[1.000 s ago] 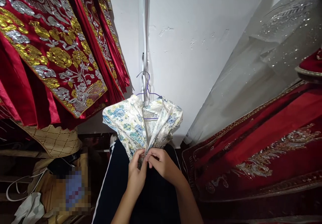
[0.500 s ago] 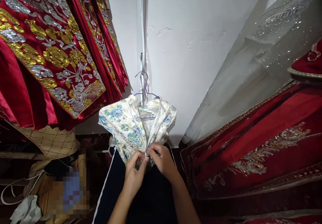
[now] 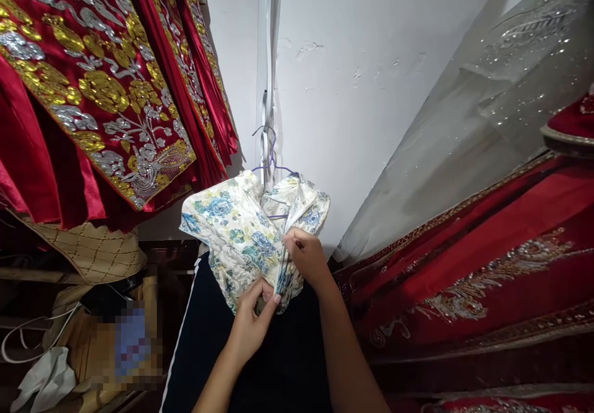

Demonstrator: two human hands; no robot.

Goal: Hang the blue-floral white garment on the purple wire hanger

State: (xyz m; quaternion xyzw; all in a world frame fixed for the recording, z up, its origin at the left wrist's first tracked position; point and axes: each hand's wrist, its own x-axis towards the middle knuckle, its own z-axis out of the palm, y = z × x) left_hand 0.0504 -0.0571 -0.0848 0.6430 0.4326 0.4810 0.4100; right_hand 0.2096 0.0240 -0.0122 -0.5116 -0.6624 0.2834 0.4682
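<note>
A short-sleeved floral blouse [image 3: 236, 233], white with blue flowers and green leaves, spreads over my lap. Its shoulders rest on a thin purple hanger [image 3: 273, 164], and the front is parted in a V below the collar. My left hand [image 3: 254, 315] pinches the cloth at the lower end of the front opening. Higher up, my right hand [image 3: 306, 257] has its fingers closed at the opening's edge; whether a zip pull sits between them cannot be made out. Between the two hands the edge runs taut.
Red garments with gold and silver sequins [image 3: 104, 91] hang at left. A sheer white sparkly gown [image 3: 440, 122] and a red beaded garment in clear covering [image 3: 487, 264] stand at right. A wooden stool [image 3: 88, 351] with a crumpled tissue [image 3: 46, 379] is low at left; ahead is a white wall [image 3: 343, 122].
My right hand has moved up along the blouse's front opening, away from my left hand. The left hand stays pinched near the lower end. The view has shifted slightly.
</note>
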